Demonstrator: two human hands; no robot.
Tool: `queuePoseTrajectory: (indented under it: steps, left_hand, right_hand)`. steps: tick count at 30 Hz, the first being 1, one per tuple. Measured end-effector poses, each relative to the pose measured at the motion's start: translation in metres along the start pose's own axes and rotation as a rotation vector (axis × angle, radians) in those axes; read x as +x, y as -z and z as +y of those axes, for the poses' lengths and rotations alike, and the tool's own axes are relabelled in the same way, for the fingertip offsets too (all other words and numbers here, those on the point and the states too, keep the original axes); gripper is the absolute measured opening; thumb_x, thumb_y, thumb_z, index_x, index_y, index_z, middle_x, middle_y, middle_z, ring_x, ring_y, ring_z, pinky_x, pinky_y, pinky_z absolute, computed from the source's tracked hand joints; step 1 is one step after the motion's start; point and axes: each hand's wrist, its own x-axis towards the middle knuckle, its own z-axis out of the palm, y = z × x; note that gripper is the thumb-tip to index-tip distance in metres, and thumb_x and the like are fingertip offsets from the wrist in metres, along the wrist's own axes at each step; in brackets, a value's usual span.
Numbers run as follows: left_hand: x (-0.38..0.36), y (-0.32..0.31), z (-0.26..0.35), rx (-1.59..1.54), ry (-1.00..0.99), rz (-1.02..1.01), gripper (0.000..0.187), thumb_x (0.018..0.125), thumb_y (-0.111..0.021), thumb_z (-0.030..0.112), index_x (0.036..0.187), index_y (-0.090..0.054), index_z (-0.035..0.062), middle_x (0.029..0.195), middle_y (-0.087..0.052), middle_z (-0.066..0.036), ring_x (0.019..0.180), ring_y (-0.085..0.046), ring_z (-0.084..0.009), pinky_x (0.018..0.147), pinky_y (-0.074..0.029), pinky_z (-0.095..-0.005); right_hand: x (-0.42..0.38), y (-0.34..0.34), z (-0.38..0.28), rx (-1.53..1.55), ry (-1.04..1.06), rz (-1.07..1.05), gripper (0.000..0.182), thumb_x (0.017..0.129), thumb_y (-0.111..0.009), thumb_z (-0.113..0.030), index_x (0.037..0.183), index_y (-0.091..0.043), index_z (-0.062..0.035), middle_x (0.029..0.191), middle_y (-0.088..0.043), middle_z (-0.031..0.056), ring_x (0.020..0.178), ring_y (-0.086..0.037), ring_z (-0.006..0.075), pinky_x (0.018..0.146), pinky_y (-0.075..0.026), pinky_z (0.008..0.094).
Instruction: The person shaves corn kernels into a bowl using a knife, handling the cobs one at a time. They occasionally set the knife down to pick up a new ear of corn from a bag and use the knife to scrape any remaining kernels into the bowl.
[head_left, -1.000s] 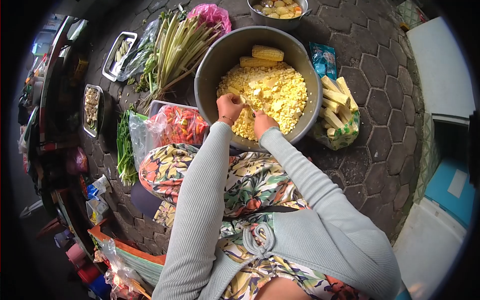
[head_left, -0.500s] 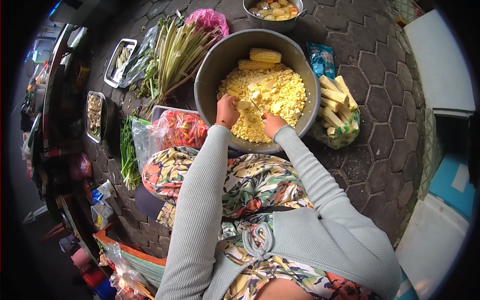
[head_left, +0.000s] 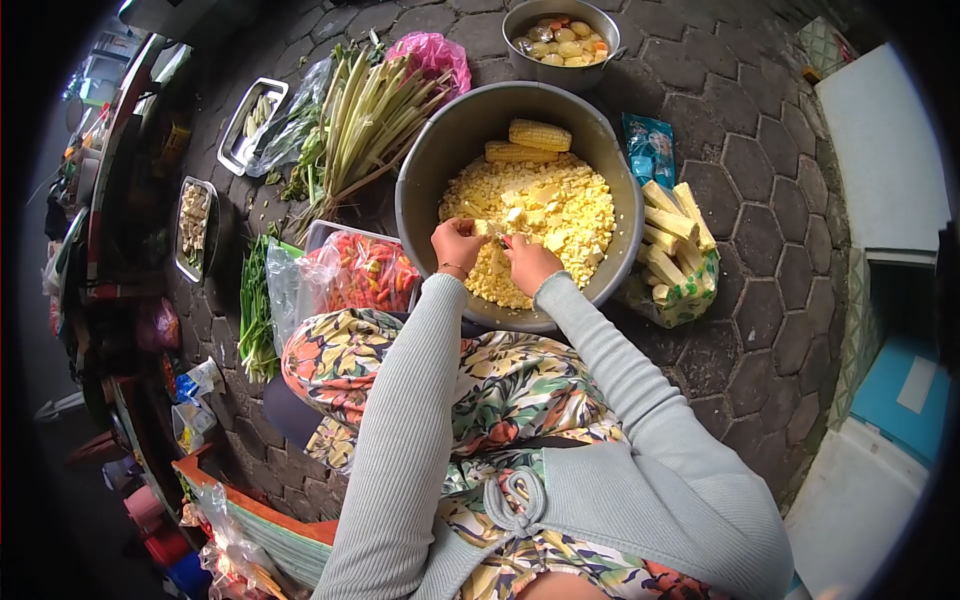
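Note:
Over the big grey tub [head_left: 404, 205], my left hand [head_left: 457, 245] is closed around a pale yellow corn cob [head_left: 484, 228], mostly covered by the fingers. Close beside it, my right hand [head_left: 533, 265] grips a small knife with a red handle [head_left: 508, 241]; its blade is hard to make out against the corn. Cut corn kernels [head_left: 565, 220] heap up below both hands, some still in flat slabs. Two larger corn cobs [head_left: 538, 134] lie on the kernels at the tub's far side.
Right of the tub, stripped cobs [head_left: 668, 225] fill a green-patterned bag beside a blue packet [head_left: 649, 147]. A pot of peeled vegetables [head_left: 562, 45] stands behind. To the left are red chilies [head_left: 370, 270], leafy stalks [head_left: 365, 125], green onions [head_left: 257, 320] and metal trays [head_left: 195, 230].
My right hand with the knife has come left, nearer to the cob in my left hand. The whole view has shifted slightly, so the tub appears lower.

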Motion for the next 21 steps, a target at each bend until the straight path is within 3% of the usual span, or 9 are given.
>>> queuePoseTrajectory:
  steps: [9, 11, 18, 21]
  left_hand:
    - [0.0, -0.005, 0.004, -0.01, -0.034, -0.013, 0.036, 0.054, -0.077, 0.013, 0.083, -0.064, -0.0042, 0.076, -0.065, -0.011, 0.067, -0.061, -0.0144, 0.064, -0.049, -0.0253]
    - [0.0, -0.006, 0.006, 0.003, -0.043, -0.015, 0.035, 0.055, -0.077, 0.014, 0.082, -0.064, -0.0034, 0.076, -0.065, -0.011, 0.067, -0.061, -0.0147, 0.064, -0.049, -0.0256]
    - [-0.002, -0.009, 0.011, -0.016, -0.084, 0.016, 0.034, 0.054, -0.078, 0.015, 0.079, -0.063, -0.0024, 0.074, -0.064, -0.011, 0.067, -0.061, -0.0162, 0.064, -0.048, -0.0264]
    - [-0.002, -0.014, 0.011, -0.008, -0.144, -0.032, 0.032, 0.05, -0.078, 0.011, 0.073, -0.061, -0.0028, 0.066, -0.061, -0.012, 0.061, -0.059, -0.0184, 0.059, -0.047, -0.0286]
  right_hand:
    - [0.002, -0.003, 0.001, -0.13, 0.015, 0.046, 0.023, 0.087, -0.041, -0.026, 0.094, -0.043, -0.0034, 0.07, -0.059, 0.0196, 0.069, -0.059, 0.036, 0.059, -0.045, 0.0464]
    - [-0.001, 0.0, -0.003, -0.169, -0.011, 0.048, 0.02, 0.086, -0.042, -0.022, 0.094, -0.044, -0.003, 0.072, -0.061, 0.0178, 0.071, -0.061, 0.0325, 0.061, -0.047, 0.0431]
    - [0.005, -0.001, -0.005, -0.23, -0.037, 0.061, 0.02, 0.087, -0.039, -0.02, 0.093, -0.045, -0.003, 0.075, -0.062, 0.0172, 0.072, -0.062, 0.0316, 0.062, -0.048, 0.0423]
    - [0.021, -0.01, 0.006, -0.237, -0.12, 0.042, 0.022, 0.087, -0.038, -0.02, 0.094, -0.047, -0.0019, 0.08, -0.062, 0.0181, 0.078, -0.062, 0.0302, 0.066, -0.049, 0.0416]
